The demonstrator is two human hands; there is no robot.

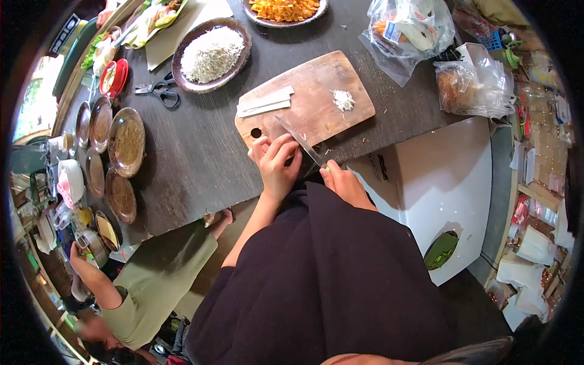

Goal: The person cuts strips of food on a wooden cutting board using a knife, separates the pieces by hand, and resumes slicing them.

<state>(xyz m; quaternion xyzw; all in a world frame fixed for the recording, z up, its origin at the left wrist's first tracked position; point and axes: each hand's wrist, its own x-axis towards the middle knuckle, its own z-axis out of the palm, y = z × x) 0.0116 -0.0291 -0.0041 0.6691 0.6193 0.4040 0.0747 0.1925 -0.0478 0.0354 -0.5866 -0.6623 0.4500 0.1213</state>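
Observation:
My right hand (pixel 348 184) is wrapped round the handle of a knife (pixel 302 142), whose blade points up and left over the near edge of the wooden cutting board (pixel 316 79). Beside the blade, my left hand (pixel 277 159) has its fingers curled at the board's near left edge; what they hold, if anything, is hidden. Pale flat strips (pixel 266 101) lie on the board's left part. A small heap of white shreds (pixel 343 100) sits on its right part.
Behind the board stand a bowl of white shreds (pixel 212 55) and a bowl of orange pieces (pixel 285 9). Scissors (pixel 159 91) and several brown plates (pixel 126 142) are at left. Plastic bags (pixel 413 30) lie at right. Another person (pixel 152 274) is at lower left.

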